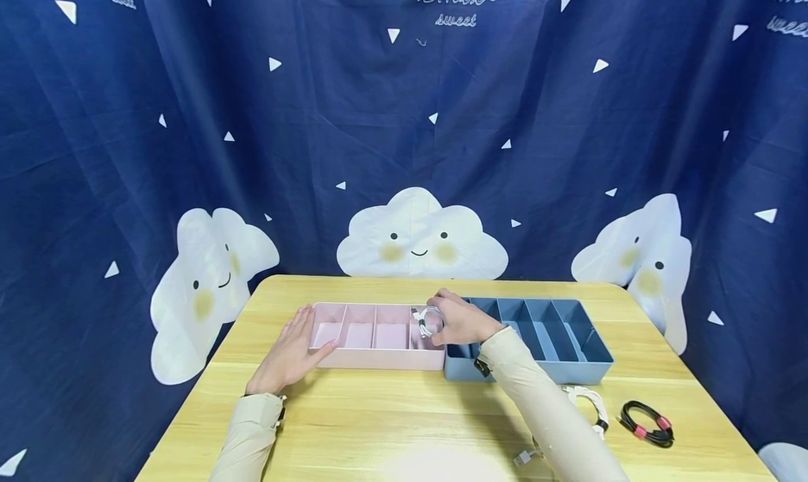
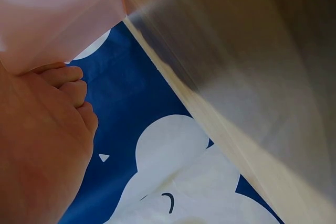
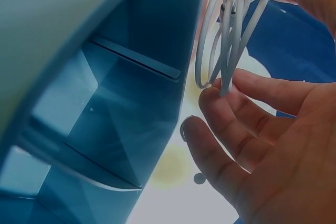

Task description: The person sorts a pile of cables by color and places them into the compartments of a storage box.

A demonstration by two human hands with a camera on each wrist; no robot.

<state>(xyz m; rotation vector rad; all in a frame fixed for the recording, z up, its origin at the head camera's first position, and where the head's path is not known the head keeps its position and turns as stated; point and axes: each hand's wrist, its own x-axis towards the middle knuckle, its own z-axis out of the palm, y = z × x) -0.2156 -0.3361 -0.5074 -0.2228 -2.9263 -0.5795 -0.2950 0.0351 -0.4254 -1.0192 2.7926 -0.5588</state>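
Observation:
Between the thumb and fingers of my right hand (image 1: 466, 319) is a coiled white cable (image 1: 429, 320) with a dark tie. It is held over the rightmost compartment of the pink divided box (image 1: 379, 359). In the right wrist view, the cable loops (image 3: 231, 40) hang from the thumb to the fingertips, beside the blue box. My left hand (image 1: 287, 352) rests against the pink box's left end, its fingers straight and its thumb over the front edge. The left wrist view shows this hand (image 2: 42, 135) touching the box wall (image 2: 68, 35).
A blue divided box (image 1: 536, 371) stands right of the pink one, partly behind my right forearm. Nearer on the wooden table (image 1: 379, 426) lie another white cable (image 1: 590, 398), a black cable (image 1: 650, 426) with pink ties, and a white plug (image 1: 522, 458) beside the sleeve. A blue curtain (image 1: 404, 131) hangs behind.

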